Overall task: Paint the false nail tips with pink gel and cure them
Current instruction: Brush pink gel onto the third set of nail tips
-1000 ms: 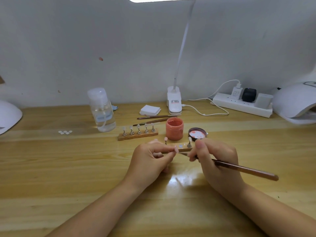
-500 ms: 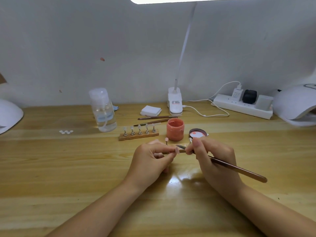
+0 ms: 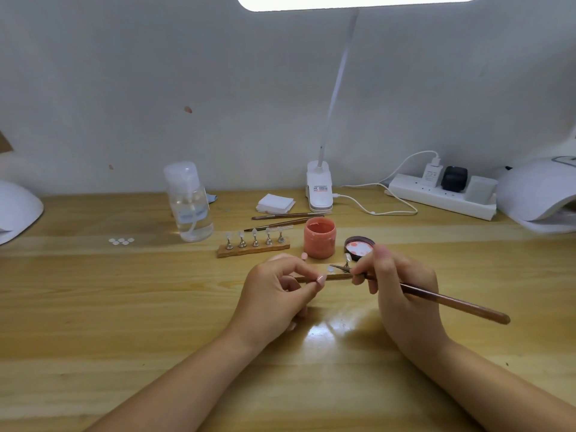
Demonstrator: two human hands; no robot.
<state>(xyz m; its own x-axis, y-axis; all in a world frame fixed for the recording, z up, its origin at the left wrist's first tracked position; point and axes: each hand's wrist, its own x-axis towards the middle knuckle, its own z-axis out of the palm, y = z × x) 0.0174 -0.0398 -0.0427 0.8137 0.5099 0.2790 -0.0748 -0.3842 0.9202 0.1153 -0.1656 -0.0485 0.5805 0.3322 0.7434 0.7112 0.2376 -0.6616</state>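
My left hand (image 3: 277, 291) pinches a small stand with a pink-painted nail tip (image 3: 321, 279) between thumb and forefinger. My right hand (image 3: 396, 285) grips a brown brush (image 3: 452, 302), whose bristles point left over a wooden holder strip (image 3: 330, 274) lying between my hands. An open jar of pink gel (image 3: 320, 237) stands just behind, with its lid (image 3: 359, 247) lying upturned to the right. A second wooden holder (image 3: 253, 248) carries several clear nail tips on metal stands. A white curing lamp (image 3: 539, 194) sits at the far right.
A clear pump bottle (image 3: 188, 202) stands at the back left, and loose clear nail tips (image 3: 121, 241) lie left of it. Spare brushes (image 3: 283, 221), a pad stack (image 3: 276, 203), a clip lamp base (image 3: 318, 191), a power strip (image 3: 442, 199) and another white lamp (image 3: 15, 207) line the back.
My right hand has drawn the brush a little right, away from the pink tip in my left hand, and the bristles now lie over the wooden strip. My left hand has hardly moved.
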